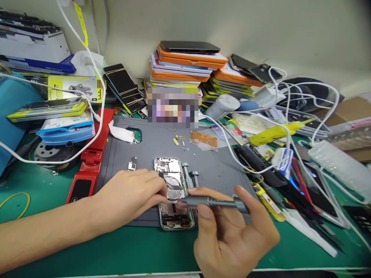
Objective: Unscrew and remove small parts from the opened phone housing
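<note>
An opened smartphone (177,220) lies on the grey work mat, its inner boards and metal plates exposed. Over its middle sits a round silver coil part (174,181), crossed by a dark strip. My left hand (136,193) reaches in from the left, thumb and forefinger pinched at the coil part's left edge; the fingertips partly hide the contact. A slim grey screwdriver (199,201) is held nearly level in my right hand (232,227), its tip at the coil part's lower right edge. Right of the phone lie more grey screwdrivers (189,178).
On the mat (156,139) are tiny metal pieces (181,141), a small bracket (132,164) and an orange-brown sheet (203,140). A red hinged holder (91,162) stands left. Cables, a yellow tool (278,133) and other tools crowd the right; stacked boxes (185,63) stand behind.
</note>
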The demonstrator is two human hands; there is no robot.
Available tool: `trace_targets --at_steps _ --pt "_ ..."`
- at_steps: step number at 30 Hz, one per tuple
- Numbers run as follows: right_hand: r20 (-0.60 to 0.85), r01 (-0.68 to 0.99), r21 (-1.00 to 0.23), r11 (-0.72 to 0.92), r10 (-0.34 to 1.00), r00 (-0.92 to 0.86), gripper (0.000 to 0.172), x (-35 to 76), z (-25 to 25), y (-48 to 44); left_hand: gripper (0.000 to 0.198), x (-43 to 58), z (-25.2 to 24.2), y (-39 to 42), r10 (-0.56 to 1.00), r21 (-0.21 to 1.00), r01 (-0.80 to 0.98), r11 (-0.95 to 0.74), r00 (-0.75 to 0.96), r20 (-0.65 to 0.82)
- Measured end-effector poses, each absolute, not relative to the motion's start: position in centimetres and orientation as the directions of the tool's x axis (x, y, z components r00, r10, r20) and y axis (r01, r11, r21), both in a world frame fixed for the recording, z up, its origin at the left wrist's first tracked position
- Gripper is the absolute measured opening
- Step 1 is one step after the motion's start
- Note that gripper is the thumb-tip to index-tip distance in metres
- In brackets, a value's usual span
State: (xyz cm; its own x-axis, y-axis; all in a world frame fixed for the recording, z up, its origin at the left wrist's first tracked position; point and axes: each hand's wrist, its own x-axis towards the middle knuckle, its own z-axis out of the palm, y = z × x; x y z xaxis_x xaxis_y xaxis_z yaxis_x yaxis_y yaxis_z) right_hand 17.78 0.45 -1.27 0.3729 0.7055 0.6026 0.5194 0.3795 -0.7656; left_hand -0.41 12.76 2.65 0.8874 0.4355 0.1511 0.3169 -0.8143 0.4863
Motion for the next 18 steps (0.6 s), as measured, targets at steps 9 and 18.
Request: trace_targets --at_steps 9,18 --pt "0.619 0.491 -0.755 0.434 0.719 0.316 0.070 17.91 -0.91 0.34 0.026 -0.69 2.32 12.85 0.387 0.467 0.237 -0.852 0.885 0.257" --pt "0.588 0.497 -0.774 0.392 0.735 0.337 0.068 17.78 -1.07 0.57 0.031 -0.47 2.14 12.51 0.303 0.272 0.230 -0.934 0.914 0.269"
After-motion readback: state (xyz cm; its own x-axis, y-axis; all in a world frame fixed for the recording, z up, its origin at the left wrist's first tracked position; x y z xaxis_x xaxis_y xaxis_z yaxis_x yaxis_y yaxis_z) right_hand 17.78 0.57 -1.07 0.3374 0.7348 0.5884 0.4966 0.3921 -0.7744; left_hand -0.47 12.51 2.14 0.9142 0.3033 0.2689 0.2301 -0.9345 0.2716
